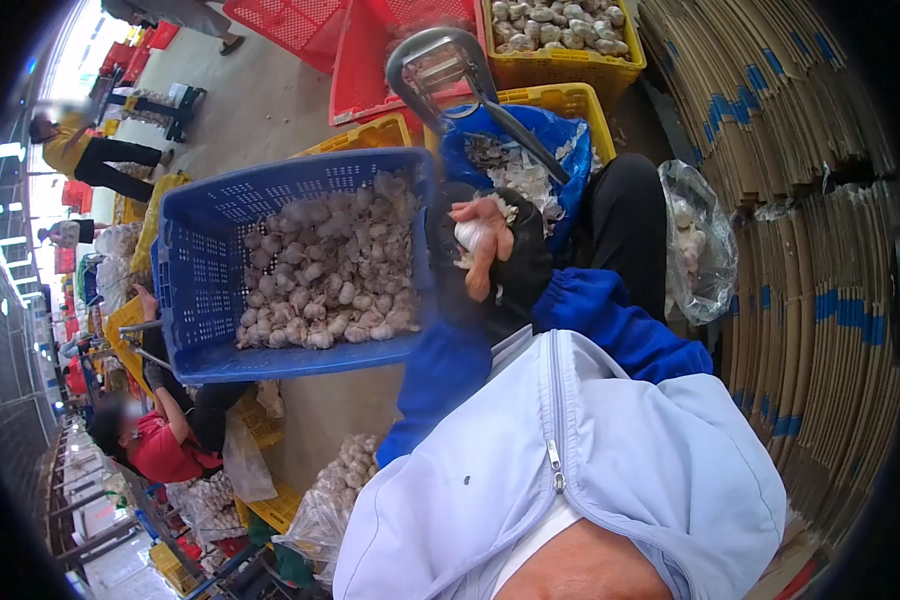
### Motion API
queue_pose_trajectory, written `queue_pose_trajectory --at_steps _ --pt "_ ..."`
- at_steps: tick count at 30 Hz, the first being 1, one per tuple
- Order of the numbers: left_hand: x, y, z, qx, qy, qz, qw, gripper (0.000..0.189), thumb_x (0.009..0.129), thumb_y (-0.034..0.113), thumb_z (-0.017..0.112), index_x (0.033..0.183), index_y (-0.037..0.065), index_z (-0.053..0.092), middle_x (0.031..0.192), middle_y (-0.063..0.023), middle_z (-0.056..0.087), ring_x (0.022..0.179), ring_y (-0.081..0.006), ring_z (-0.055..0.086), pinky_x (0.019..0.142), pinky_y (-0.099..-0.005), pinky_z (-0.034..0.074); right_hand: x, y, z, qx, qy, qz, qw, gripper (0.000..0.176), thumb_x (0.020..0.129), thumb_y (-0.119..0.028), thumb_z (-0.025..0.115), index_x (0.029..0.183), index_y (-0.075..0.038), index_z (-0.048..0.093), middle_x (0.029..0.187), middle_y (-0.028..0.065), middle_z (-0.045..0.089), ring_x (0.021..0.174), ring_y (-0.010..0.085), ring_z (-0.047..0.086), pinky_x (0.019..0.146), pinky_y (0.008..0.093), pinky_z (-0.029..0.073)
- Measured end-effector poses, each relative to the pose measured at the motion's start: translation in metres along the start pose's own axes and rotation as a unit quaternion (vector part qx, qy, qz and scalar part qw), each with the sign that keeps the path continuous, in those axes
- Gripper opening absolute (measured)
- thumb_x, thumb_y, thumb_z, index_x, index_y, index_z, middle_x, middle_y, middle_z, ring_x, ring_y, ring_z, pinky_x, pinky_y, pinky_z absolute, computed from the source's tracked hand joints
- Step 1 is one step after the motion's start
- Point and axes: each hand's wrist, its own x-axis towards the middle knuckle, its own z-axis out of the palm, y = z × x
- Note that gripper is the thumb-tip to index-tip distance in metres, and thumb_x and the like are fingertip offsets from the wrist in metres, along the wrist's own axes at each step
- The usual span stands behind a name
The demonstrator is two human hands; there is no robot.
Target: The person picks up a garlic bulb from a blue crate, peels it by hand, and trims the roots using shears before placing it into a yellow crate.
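Blue crate (192,270) of loose garlic (315,285) at nine o'clock from the hands; blue bag (457,158) of papery skins (515,180) at one o'clock. White bulb (468,235) sits between the two hands, just beside the crate's near wall. Right hand (523,262): bare fingertips curled round the bulb, pinching it. Left hand (453,250): dark, blurred; cannot tell its grip. Work looks like rubbing off loose skin. Best done lightly, bulb turning, thumb pressure low so cloves stay together, flakes falling toward one o'clock, clear of the crate.
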Motion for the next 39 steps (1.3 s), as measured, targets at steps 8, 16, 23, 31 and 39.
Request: queue_pose_trajectory --at_steps 8,16,23,31,39 --pt "0.025 -0.102 -0.028 -0.189 -0.089 -0.233 0.950 0.023 0.084 0.019 0.055 0.103 0.006 0.051 0.092 -0.0006 0.053 0.082 -0.0083 0.051 0.073 -0.0209 0.041 0.062 -0.008 -0.065 0.096 0.189 0.107 0.971 0.030 0.089 -0.035 0.043 0.080 -0.008 0.052 0.058 -0.0026 0.045 0.049 0.0136 0.045 0.056 0.0278 0.042" --pt "0.057 -0.086 -0.026 -0.089 -0.056 -0.175 0.979 0.035 0.080 0.027 0.061 0.104 0.002 0.054 0.091 -0.0020 0.057 0.081 -0.0104 0.054 0.070 -0.0222 0.043 0.065 0.004 -0.125 -0.658 0.130 -0.273 0.689 0.042 0.080 -0.036 0.054 0.105 -0.003 0.052 0.081 0.0174 0.059 0.076 0.0317 0.058 0.072 0.0377 0.044" --pt "0.101 -0.151 -0.006 -0.196 -0.002 -0.232 0.953 0.041 0.073 0.040 0.065 0.094 0.005 0.057 0.083 -0.0027 0.059 0.072 -0.0132 0.057 0.059 -0.0253 0.047 0.038 -0.027 -0.119 -0.558 0.018 -0.062 0.827 0.032 0.084 -0.030 0.049 0.105 -0.007 0.053 0.086 0.0181 0.059 0.078 0.0337 0.057 0.070 0.0389 0.043" --pt "0.111 -0.056 0.023 -0.409 0.014 -0.278 0.869 0.042 0.073 0.041 0.065 0.098 0.009 0.055 0.082 -0.0041 0.058 0.075 -0.0144 0.058 0.062 -0.0261 0.050 0.028 -0.081 -0.085 -0.585 -0.001 -0.011 0.811 0.035 0.085 -0.029 0.049 0.105 -0.001 0.053 0.092 0.0196 0.059 0.085 0.0314 0.057 0.076 0.0350 0.043" --pt "0.135 -0.087 0.026 -0.309 0.046 -0.265 0.912 0.036 0.073 0.031 0.067 0.096 0.006 0.056 0.086 -0.0056 0.059 0.068 -0.0155 0.059 0.055 -0.0285 0.050 0.027 -0.071 -0.089 -0.611 0.026 -0.008 0.791 0.036 0.085 -0.032 0.048 0.104 -0.002 0.054 0.094 0.0200 0.059 0.087 0.0350 0.056 0.076 0.0375 0.043"
